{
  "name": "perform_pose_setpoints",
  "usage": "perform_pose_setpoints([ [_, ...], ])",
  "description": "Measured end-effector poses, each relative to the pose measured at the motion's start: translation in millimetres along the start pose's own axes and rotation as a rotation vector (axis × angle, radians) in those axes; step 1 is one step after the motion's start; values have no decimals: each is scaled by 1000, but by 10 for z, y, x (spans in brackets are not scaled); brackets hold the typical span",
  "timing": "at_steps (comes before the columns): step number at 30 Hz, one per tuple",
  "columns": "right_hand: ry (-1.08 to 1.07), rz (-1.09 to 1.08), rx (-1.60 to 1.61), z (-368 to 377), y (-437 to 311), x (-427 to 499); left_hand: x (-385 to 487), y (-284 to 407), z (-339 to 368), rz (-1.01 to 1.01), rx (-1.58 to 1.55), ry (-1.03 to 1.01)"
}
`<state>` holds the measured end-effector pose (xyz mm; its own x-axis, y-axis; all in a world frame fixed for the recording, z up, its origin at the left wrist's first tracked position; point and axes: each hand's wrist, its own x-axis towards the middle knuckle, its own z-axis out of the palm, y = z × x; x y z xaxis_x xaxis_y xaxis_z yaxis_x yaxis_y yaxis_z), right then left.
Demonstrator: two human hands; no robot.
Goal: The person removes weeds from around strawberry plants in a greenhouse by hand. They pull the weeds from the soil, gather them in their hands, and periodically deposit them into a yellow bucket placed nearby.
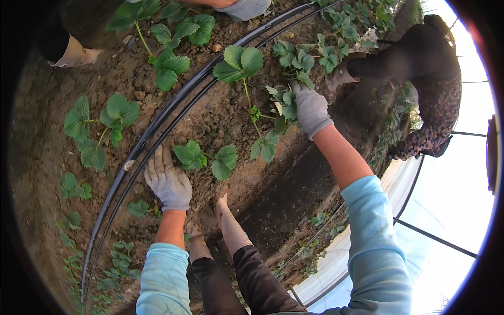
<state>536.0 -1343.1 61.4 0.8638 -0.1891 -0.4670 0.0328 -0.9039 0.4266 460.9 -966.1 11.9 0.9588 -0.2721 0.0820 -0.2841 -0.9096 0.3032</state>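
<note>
My left hand (pixel 168 182), in a pale grey glove, lies on the soil with its fingers extended, beside the black drip tubes (pixel 155 120). A small strawberry plant (pixel 191 155) grows just right of its fingertips. My right hand (pixel 311 106), gloved alike, reaches into the leaves of another strawberry plant (pixel 289 103) on the right side of the bed; its fingers are partly hidden by leaves, so its hold is unclear. Between the hands stands a taller strawberry plant (pixel 255 112) with long stems.
A co-worker (pixel 425 71) bends over at the upper right. Another person's gloved hand (pixel 246 8) shows at the top edge, and a lower leg (pixel 75 53) at the upper left. More strawberry plants (pixel 94 126) grow beyond the tubes. A dark furrow (pixel 295 193) runs along the bed.
</note>
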Motion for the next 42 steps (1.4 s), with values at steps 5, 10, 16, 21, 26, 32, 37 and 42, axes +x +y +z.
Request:
perform_pose_setpoints([
  [5,335,4,-81,166,-8,57,25,17,0,-15,-23,28],
  [10,163,-47,29,-22,85,197,13,3,18,-16,-23,39],
  [16,135,23,270,-165,-171,214,37,26,-26,-21,-6,13],
  [21,61,133,454,-168,-280,236,22,26,-6,-17,-5,5],
  [26,124,30,561,-394,-541,-189,-25,-15,18,-4,14,-17],
  [32,115,63,719,-376,-642,-280,25,16,-9,-5,-14,19],
  [37,44,204,363,-268,-373,-101,10,-2,-14,-4,-6,-12],
  [42,254,300,517,-28,-77,6,2,-3,-2,-1,4,-10],
])
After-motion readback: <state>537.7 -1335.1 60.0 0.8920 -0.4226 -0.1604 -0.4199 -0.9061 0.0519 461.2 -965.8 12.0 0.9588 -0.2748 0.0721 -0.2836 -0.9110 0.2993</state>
